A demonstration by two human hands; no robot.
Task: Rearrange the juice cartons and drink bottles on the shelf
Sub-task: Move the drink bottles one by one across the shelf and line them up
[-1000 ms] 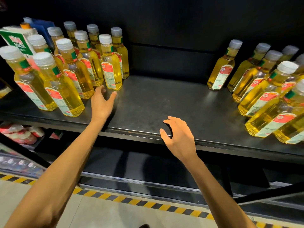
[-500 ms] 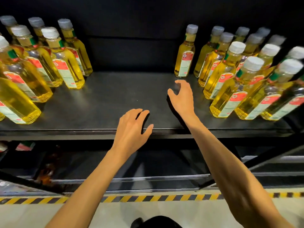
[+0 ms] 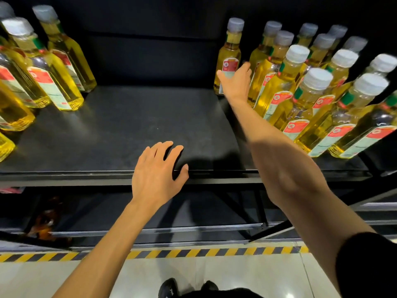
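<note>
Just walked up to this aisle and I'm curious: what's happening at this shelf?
A person is rearranging yellow drink bottles on a dark shelf. The right hand reaches, open, to the lone bottle standing left of the right-hand group; no grip is closed yet. The left hand rests open on the shelf's front edge, holding nothing. Another group stands at left, the middle bare.

The scene is dim and high in contrast: the back wall of the black metal shelf point(image 3: 133, 130) falls into near-total darkness. Light comes from above and in front, setting the yellow plastic bottles with white caps on the right point(image 3: 300, 91) glowing, with small glints on their shoulders. A soft sheen lies on the shelf board. The bare forearms cast dark shadows below the shelf lip. Wide-angle distortion splays bottles outward at both edges, and the yellow bottles at the left edge point(image 3: 49, 82) are slightly smeared.
</note>
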